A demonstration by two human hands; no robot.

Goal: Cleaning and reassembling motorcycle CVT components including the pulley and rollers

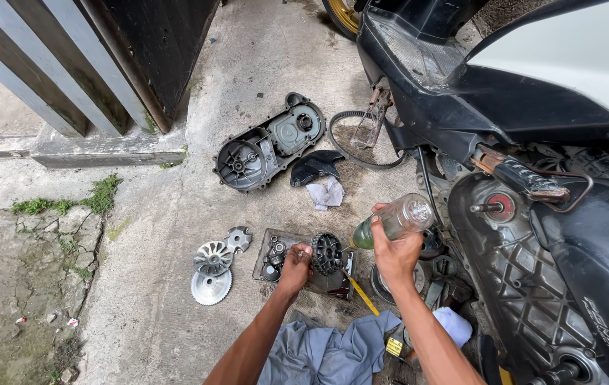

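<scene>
Right hand (396, 253) was clamped round a clear plastic bottle (398, 217), tipped neck-down toward 8 o'clock so the greenish liquid pooled at the low end, just above the tray. Probably held that way to pour onto the part below.

Left hand (295, 267) was closed on the rim of a dark toothed clutch wheel (326, 252), holding it up on edge over a shallow metal tray (265, 251), which looked placed to catch drips and keep small bits together (a few small gears lay in it at the hand's 10 o'clock).

The wheel looked black and greasy, with ribs or teeth round the rim; its far face wasn't visible. It sat at frame centre, at 9 o'clock from the bottle's low end.

Silver finned pulley halves (212, 271) lay at 9 o'clock of the tray, well apart on the concrete. Black crankcase cover (269, 142) lay inside-up at 12 o'clock, drive belt (359, 146) beside it. Scooter engine case (525, 271) was open at 3 o'clock.
</scene>
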